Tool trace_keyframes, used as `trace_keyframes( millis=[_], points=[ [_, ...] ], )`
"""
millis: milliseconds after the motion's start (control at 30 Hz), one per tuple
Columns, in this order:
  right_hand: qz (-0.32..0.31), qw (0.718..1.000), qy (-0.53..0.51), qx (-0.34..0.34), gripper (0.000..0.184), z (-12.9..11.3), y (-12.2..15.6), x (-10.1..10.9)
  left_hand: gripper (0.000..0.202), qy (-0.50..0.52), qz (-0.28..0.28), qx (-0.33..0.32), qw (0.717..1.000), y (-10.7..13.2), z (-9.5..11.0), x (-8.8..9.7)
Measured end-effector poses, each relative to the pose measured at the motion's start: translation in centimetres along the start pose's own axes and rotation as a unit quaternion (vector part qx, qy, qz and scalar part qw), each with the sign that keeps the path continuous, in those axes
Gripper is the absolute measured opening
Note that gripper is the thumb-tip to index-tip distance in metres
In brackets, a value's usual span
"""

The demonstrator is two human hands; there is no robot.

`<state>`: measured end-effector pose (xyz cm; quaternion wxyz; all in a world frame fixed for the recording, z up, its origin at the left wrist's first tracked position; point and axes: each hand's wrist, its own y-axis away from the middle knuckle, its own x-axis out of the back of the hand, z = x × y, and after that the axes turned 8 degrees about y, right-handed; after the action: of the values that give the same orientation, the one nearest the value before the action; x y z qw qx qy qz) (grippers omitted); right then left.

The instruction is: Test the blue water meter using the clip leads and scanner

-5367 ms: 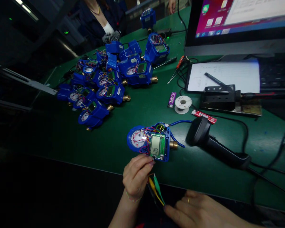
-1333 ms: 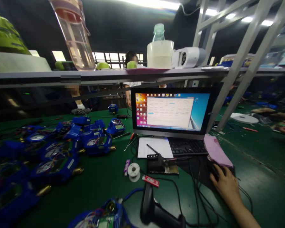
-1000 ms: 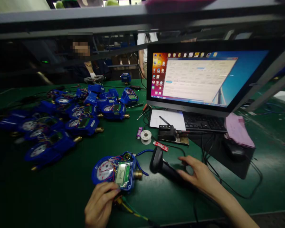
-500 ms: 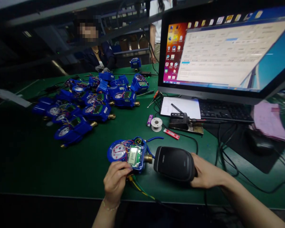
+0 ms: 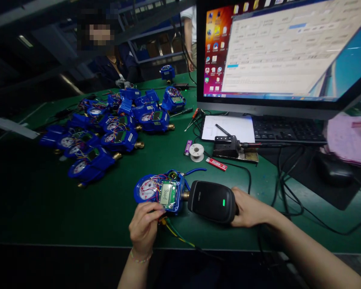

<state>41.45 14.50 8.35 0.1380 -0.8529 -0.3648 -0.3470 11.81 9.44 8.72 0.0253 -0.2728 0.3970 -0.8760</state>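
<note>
My right hand (image 5: 249,208) is wrapped around the grip of a black handheld barcode scanner (image 5: 212,200), its head lying just beside the brass fitting of an open blue water meter (image 5: 160,192); a green light glows on the scanner's top. My left hand (image 5: 144,227) sits at the meter's near edge, fingers curled and pinching by the yellow and green clip leads (image 5: 177,237); can't tell exactly what the fingertips pinch. The meter lies on the green table (image 5: 48,208), centre front, w/ dial at left and lit LCD at right. Further back left is a cluster of more blue meters (image 5: 114,120). Back right: a monitor (image 5: 276,52), keyboard (image 5: 289,130), white paper (image 5: 233,127), a solder spool (image 5: 196,151). Another person (image 5: 108,64) sits at the far side of the table.
</note>
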Motion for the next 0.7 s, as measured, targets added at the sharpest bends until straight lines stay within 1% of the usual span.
trace_keyframes(
  millis=[133, 233, 300, 333, 367, 433, 500, 567, 633, 667, 700],
  points=[
    [-0.004, 0.999, -0.044, 0.0, 0.019, 0.2, -0.4, -0.3, 0.026, 0.002, 0.001, 0.002, 1.0, -0.2, 0.0, -0.1],
    [-0.014, 0.997, -0.072, -0.013, 0.017, -0.3, -0.2, 0.5, 0.025, 0.006, 0.001, -0.004, 1.0, -0.2, 0.0, -0.1],
    [-0.025, 0.998, -0.048, -0.039, 0.012, -0.7, 0.1, 1.4, 0.025, 0.007, 0.003, -0.003, 1.0, -0.1, 0.0, -0.1],
    [-0.023, 0.997, -0.014, -0.067, 0.011, -0.8, 0.3, 1.8, 0.025, 0.007, 0.005, -0.002, 1.0, 0.0, -0.1, -0.1],
    [-0.016, 0.994, 0.029, -0.102, 0.015, -0.8, 0.5, 2.1, 0.025, 0.006, 0.008, 0.0, 1.0, 0.1, -0.1, -0.1],
    [-0.003, 0.978, 0.113, -0.176, 0.029, -0.5, 0.9, 2.3, 0.025, 0.007, 0.013, 0.007, 1.0, 0.2, -0.2, -0.1],
    [0.008, 0.962, 0.154, -0.225, 0.045, 0.1, 1.3, 1.9, 0.025, 0.005, 0.017, 0.012, 1.0, 0.3, -0.3, -0.1],
    [0.021, 0.962, 0.141, -0.234, 0.056, 0.8, 1.9, 1.5, 0.024, 0.001, 0.019, 0.013, 1.0, 0.3, -0.2, 0.0],
    [0.048, 0.97, 0.104, -0.216, 0.059, 1.9, 3.1, 1.9, 0.021, -0.003, 0.011, 0.006, 1.0, 0.1, -0.1, 0.1],
    [0.077, 0.97, 0.091, -0.21, 0.057, 2.6, 4.0, 2.5, 0.018, -0.009, 0.011, 0.006, 1.0, -0.1, 0.1, 0.1],
    [0.122, 0.965, 0.088, -0.214, 0.052, 3.6, 5.1, 3.3, 0.015, -0.012, 0.003, 0.001, 1.0, -0.3, 0.2, 0.0]
  ],
)
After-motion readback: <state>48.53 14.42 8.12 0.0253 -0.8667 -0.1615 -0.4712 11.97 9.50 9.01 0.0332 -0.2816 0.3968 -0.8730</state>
